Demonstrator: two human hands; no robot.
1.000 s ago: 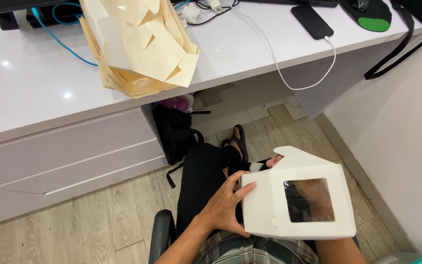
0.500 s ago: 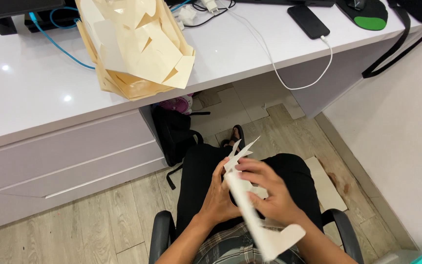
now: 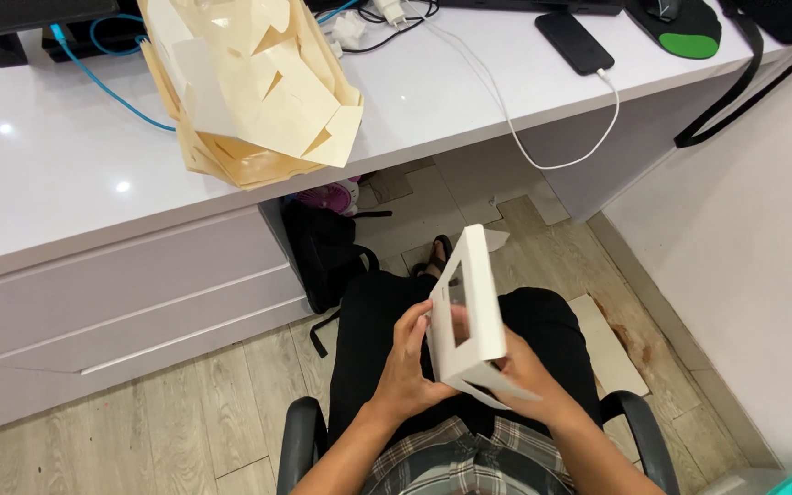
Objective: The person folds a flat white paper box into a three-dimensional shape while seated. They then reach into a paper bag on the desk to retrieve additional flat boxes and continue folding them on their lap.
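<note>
A big white desk (image 3: 66,211) fills the top of the view, with drawers under it. On the desk lies a pile of flat cream cardboard box pieces (image 3: 249,92), still not folded. Farther along sit a black phone (image 3: 575,41) with a white cable (image 3: 543,137), and a blue cable (image 3: 103,78). Below, a person sits in a black chair (image 3: 300,440) over a wood floor (image 3: 139,412). Over the lap they hold a small white box with a window (image 3: 466,316), standing up on its end. The left hand (image 3: 410,367) has its fingers closed around the left side of the box. The right hand (image 3: 515,371) holds the bottom end, where a flap sticks out. It looks like the box is being folded into shape. The next move likely needs that bottom flap pushed in while the other hand keeps the box steady.
</note>
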